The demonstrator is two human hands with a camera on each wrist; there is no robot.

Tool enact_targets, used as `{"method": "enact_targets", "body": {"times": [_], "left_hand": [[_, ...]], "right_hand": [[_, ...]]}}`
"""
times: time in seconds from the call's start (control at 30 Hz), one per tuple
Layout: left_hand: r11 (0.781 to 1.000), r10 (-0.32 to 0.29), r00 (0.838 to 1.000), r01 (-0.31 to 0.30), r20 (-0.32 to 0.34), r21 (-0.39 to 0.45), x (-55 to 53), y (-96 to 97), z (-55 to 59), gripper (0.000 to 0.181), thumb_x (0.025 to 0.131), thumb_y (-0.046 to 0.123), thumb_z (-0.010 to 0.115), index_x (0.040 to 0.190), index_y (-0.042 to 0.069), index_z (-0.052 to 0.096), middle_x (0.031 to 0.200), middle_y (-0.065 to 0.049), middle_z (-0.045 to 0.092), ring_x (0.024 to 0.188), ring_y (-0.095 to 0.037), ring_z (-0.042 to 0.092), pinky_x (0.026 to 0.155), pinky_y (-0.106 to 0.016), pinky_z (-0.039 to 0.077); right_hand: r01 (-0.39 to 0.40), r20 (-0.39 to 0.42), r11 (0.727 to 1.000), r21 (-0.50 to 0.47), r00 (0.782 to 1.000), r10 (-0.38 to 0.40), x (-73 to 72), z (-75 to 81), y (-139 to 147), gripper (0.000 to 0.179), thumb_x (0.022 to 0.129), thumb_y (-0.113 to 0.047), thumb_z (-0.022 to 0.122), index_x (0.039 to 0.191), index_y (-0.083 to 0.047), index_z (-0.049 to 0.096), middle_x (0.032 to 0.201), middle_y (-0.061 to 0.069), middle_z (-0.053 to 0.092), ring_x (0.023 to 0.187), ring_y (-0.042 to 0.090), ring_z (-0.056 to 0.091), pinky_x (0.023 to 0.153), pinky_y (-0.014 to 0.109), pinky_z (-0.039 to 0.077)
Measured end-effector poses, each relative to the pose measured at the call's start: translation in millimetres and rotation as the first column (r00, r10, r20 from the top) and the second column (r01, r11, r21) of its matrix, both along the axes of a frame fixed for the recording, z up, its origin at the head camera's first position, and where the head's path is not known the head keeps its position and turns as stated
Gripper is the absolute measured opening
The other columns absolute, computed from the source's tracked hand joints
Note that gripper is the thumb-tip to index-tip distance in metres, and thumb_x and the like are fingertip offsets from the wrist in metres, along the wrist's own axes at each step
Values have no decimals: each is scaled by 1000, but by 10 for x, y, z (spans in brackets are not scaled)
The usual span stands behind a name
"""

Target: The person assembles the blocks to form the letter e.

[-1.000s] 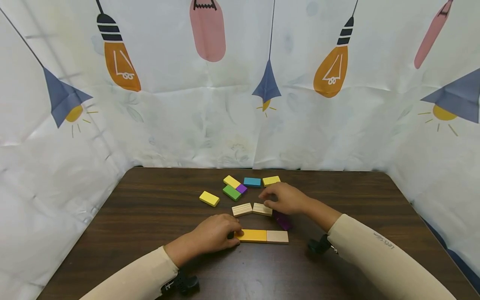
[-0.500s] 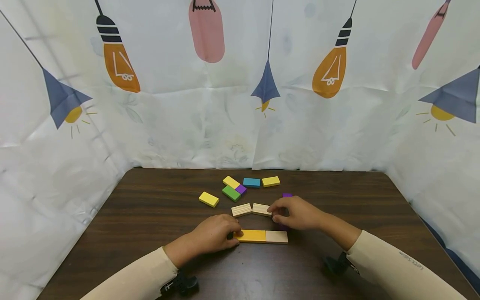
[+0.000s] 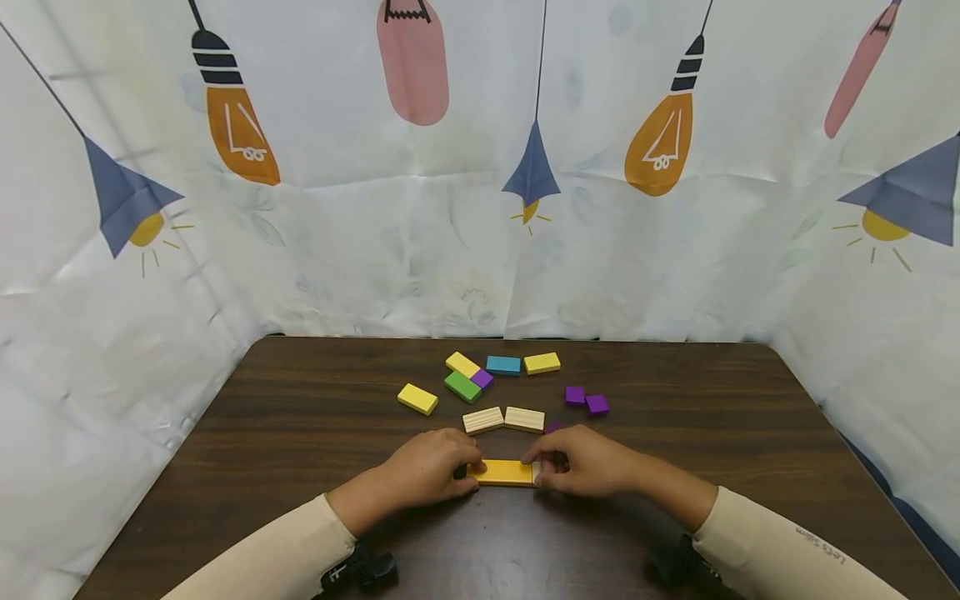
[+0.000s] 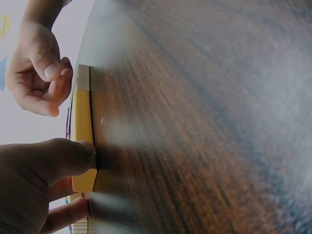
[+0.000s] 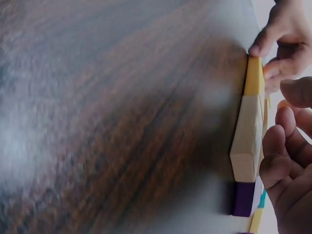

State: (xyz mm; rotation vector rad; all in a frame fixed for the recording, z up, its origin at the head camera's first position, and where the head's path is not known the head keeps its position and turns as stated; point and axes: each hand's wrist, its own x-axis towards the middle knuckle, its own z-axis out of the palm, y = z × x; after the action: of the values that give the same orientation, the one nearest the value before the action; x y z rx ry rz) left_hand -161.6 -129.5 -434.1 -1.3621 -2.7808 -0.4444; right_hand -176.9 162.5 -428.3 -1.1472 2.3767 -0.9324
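My left hand [image 3: 427, 469] pinches the left end of a yellow-orange wooden block [image 3: 506, 472], thumb on the near side, as the left wrist view shows. A plain wooden block [image 5: 246, 134] lies end to end with it on the table. My right hand [image 3: 588, 462] is just above and behind the plain block, its fingers loosely curled with nothing between them. In the head view this hand covers most of that block. Behind the row lie two ribbed, unpainted blocks [image 3: 524, 419] and a purple block [image 3: 553, 427], partly hidden by my right hand.
Farther back on the dark wooden table [image 3: 315, 417] are a green block [image 3: 462, 387], a blue block [image 3: 503, 365] and several yellow blocks [image 3: 417, 398]. Two small purple blocks [image 3: 574, 396] sit to the right. A printed white cloth [image 3: 375, 267] hangs around the table.
My right hand has come back toward me from the far blocks to above the plain block, uncovering the purple blocks at the right. My left hand stays on the yellow-orange block.
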Motion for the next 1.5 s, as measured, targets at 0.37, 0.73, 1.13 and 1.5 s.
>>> {"method": "enact_targets", "body": {"times": [0.37, 0.73, 1.13, 1.5], "left_hand": [[999, 27, 1000, -27, 3, -27, 16, 0, 6, 10, 89, 26, 82, 95, 22, 76, 98, 10, 69, 94, -9, 63, 75, -30, 55], [997, 59, 998, -58, 22, -54, 26, -47, -12, 21, 92, 35, 77, 109, 22, 75, 116, 7, 68, 109, -13, 62, 81, -36, 57], [989, 117, 988, -106, -99, 104, -150, -207, 153, 21, 93, 36, 77, 108, 22, 76, 94, 12, 66, 83, -7, 60, 62, -25, 49], [943, 333, 932, -327, -142, 68, -394, -477, 116, 64, 89, 30, 82, 144, 10, 57, 135, -11, 60, 128, -31, 54, 102, -52, 47]], "right_hand": [[-26, 22, 1000, -1, 999, 26, 31, -95, -26, 29, 93, -19, 77, 121, -12, 72, 77, -16, 56, 64, -3, 47, 59, 18, 43], [15, 73, 1000, 6, 997, -15, 44, -114, -32, 42, 87, -33, 84, 123, -14, 72, 76, -13, 58, 63, -1, 48, 59, 20, 43], [30, 74, 1000, 7, 997, -30, 54, -97, -37, 41, 88, -32, 84, 123, -14, 73, 74, -14, 57, 62, 0, 48, 60, 20, 43], [30, 74, 1000, 5, 997, -31, 51, -119, -28, 40, 88, -33, 83, 123, -15, 72, 74, -14, 56, 63, 0, 47, 60, 20, 42]]}}
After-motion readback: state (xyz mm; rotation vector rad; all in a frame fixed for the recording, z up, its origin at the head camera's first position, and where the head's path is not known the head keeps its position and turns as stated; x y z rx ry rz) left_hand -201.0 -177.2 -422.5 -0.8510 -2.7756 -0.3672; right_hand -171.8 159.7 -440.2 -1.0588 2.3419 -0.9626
